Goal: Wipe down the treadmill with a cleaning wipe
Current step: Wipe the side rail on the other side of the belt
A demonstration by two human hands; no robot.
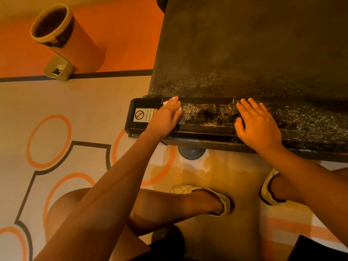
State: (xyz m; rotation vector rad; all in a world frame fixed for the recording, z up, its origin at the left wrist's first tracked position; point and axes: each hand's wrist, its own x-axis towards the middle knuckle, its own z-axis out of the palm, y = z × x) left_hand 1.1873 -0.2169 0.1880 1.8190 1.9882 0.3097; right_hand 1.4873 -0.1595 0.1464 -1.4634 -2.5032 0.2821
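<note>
The treadmill's dark belt (254, 44) fills the upper right. Its black side rail (209, 115) runs along the near edge, dusty and wet-speckled. My left hand (167, 117) presses a white cleaning wipe (174, 99) flat onto the rail's left end, beside the end cap with a warning sticker (142, 114); only the wipe's edges show under my fingers. My right hand (258, 123) rests flat on the rail further right, fingers spread, holding nothing.
An orange bin (64, 34) with a dark liner stands on the floor at upper left, a small box (59, 68) at its base. My knees and two shoes (207, 198) are on the patterned floor below the rail. A round treadmill foot (191, 152) sits under the rail.
</note>
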